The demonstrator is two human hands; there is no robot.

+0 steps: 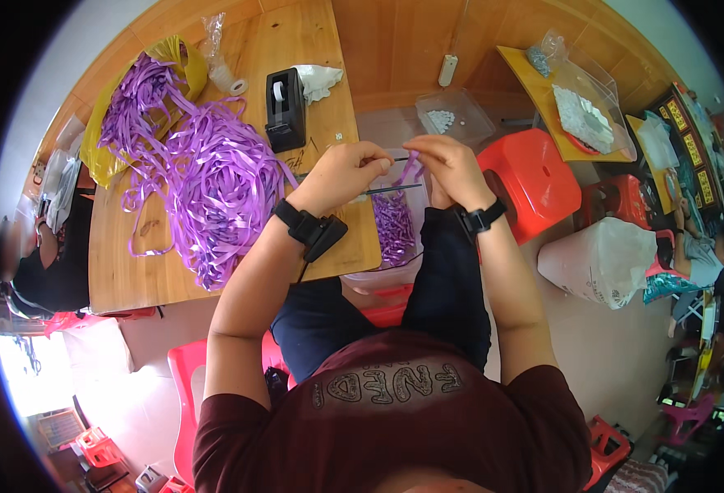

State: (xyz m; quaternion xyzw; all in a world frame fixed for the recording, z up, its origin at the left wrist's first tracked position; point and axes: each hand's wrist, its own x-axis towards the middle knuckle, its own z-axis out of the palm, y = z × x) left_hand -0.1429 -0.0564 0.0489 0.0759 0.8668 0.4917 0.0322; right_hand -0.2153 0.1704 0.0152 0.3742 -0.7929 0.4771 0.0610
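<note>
Over the table's right edge, my right hand (446,168) pinches a short loop of purple ribbon (410,167). A little to its left, my left hand (347,172) is closed, thumb against curled fingers; what it grips, if anything, is too small to make out. Thin dark rods (395,189) stick out past the table edge beneath the hands. Below them stands a clear plastic bin (415,264) with many small purple ribbon pieces (393,228) inside. On the table, left of my left hand, lies a big tangled heap of purple ribbon (222,181).
A yellow bag (193,70) of ribbon and a black tape dispenser (285,111) sit on the wooden table (329,49). A clear tray (469,119) with white pieces, a red stool (530,185) and a white sack (596,263) stand to the right. Other people sit at both sides.
</note>
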